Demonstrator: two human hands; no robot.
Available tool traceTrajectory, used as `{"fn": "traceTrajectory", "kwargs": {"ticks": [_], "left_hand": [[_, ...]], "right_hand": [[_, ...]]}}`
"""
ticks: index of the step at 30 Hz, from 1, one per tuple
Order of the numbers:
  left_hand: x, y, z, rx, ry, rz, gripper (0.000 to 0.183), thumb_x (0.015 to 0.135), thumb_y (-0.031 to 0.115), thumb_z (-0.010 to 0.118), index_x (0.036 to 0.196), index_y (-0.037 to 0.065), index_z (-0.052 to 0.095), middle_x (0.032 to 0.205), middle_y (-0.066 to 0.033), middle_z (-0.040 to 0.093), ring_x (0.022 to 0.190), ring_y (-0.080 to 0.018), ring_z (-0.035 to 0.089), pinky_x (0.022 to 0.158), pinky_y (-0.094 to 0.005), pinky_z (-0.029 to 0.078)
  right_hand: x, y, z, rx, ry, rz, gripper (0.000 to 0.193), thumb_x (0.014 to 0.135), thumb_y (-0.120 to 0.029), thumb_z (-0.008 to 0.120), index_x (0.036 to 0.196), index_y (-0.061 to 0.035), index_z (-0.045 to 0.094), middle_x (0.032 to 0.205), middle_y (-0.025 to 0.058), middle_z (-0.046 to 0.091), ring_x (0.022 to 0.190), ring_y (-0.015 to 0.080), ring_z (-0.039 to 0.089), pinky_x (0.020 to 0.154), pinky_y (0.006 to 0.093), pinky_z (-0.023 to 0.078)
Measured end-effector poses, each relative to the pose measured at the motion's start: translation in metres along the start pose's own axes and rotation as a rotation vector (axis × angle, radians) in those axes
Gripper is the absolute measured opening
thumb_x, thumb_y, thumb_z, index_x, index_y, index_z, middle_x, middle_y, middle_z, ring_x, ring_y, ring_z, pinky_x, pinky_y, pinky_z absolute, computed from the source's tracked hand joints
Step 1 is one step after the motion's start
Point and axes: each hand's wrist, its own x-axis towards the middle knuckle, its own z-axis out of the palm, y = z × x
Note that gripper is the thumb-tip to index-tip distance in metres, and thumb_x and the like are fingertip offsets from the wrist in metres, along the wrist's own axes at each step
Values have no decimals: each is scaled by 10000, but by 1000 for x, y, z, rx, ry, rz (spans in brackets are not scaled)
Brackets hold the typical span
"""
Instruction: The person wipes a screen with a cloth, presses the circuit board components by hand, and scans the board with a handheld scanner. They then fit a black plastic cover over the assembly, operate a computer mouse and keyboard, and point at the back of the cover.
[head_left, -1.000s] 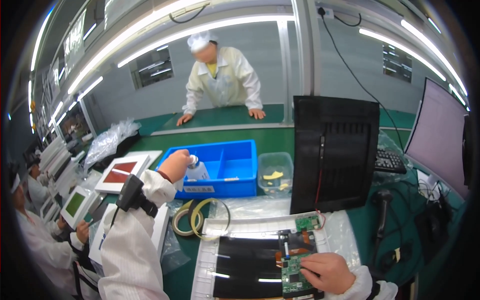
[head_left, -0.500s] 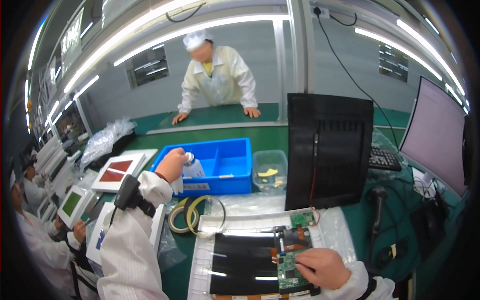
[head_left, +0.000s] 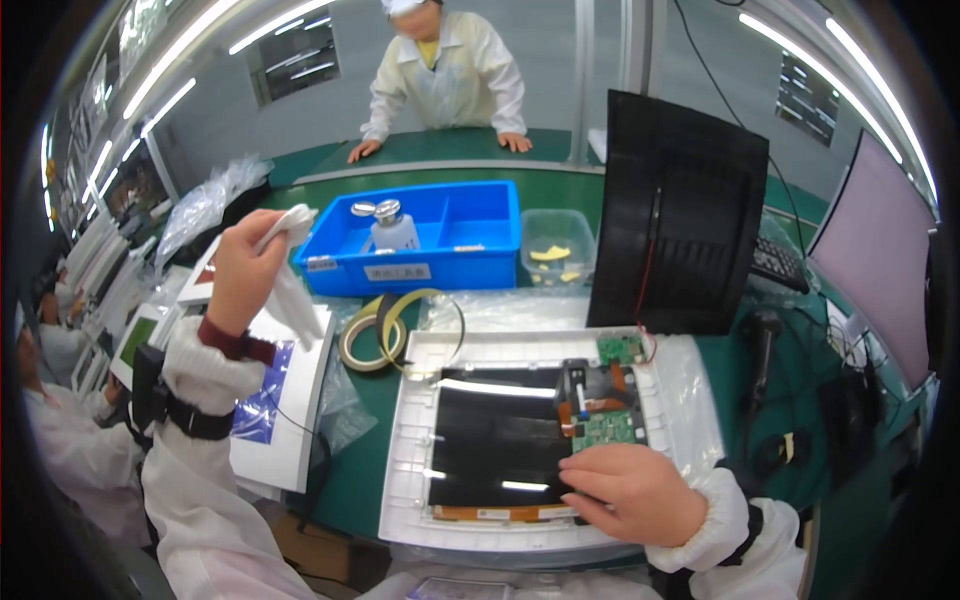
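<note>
My left hand (head_left: 243,275) is raised left of the blue bin, its fingers closed round a white cloth (head_left: 290,295) that hangs down. Inside the bin's left part stands a white bottle (head_left: 396,234) with a metal top, its lid tipped up. My right hand (head_left: 640,490) rests over the open display unit (head_left: 415,440), thumb and fingers apart, with nothing visible in it. Its fingertips are at the black panel (head_left: 495,430), just below the green circuit board (head_left: 608,430). Orange flex cables run beside the board.
The blue bin (head_left: 460,268) stands beyond the unit, beside a clear tub (head_left: 540,228) with yellow scraps. Tape rolls (head_left: 352,352) lie at the unit's corner. A black rear cover (head_left: 680,220) stands upright, joined by a red wire. A handheld scanner (head_left: 762,335) and monitor are at right.
My left hand has moved from the bottle leftward and nearer, with the cloth in it. My right hand has slid off the circuit board toward the near edge. The view has tilted down.
</note>
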Motion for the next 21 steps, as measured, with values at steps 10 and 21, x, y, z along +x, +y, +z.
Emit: {"fn": "traceTrajectory", "kwargs": {"ticks": [10,21], "left_hand": [[-118,69,12,58,-524,264,333,678,-57,566,1000,7,622,877,-150,576,738,-307,592,640,-344,498],[-159,80,47,-148,-952,611,318,765,46,522,1070,-38,557,907,-102,511,783,-225,554,660,-314,479]], "right_hand": [[5,-24,65,42,-208,-177,239,767,-115,605,948,39,574,1026,143,598,928,268,576,769,330,492],[3,-29,71,89,-119,-217,204,684,-91,609,853,19,576,909,113,583,837,228,552,719,328,481]]}}
